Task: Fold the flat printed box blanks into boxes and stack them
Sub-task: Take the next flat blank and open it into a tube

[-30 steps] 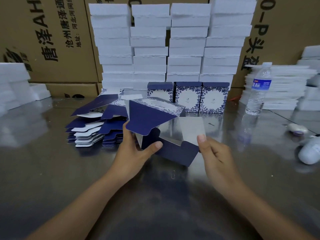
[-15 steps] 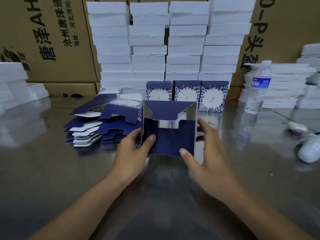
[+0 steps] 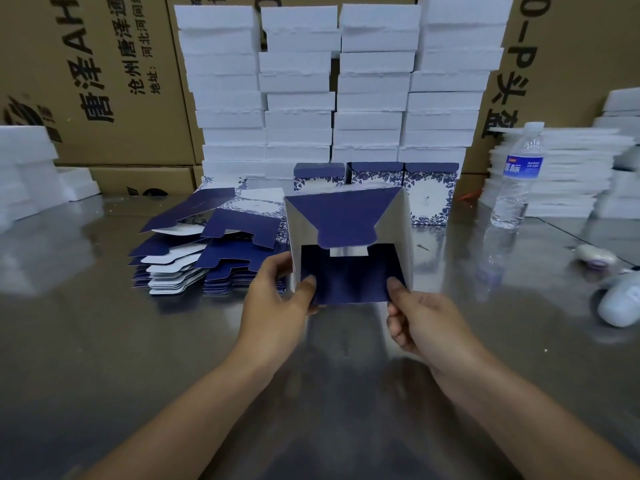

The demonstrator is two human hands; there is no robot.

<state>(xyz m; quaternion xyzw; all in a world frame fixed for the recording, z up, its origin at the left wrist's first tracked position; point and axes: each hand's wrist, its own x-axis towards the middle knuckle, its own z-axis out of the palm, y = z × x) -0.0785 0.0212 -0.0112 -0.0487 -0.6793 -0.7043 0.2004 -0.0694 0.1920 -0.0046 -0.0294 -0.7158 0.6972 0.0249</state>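
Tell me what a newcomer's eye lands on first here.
The half-folded navy cardboard box at centre, its open end facing the camera, pinched between the left hand and right hand. Behind it rises a wall of stacked white foam blocks; a fanned pile of flat navy-and-white box blanks lies to its left.
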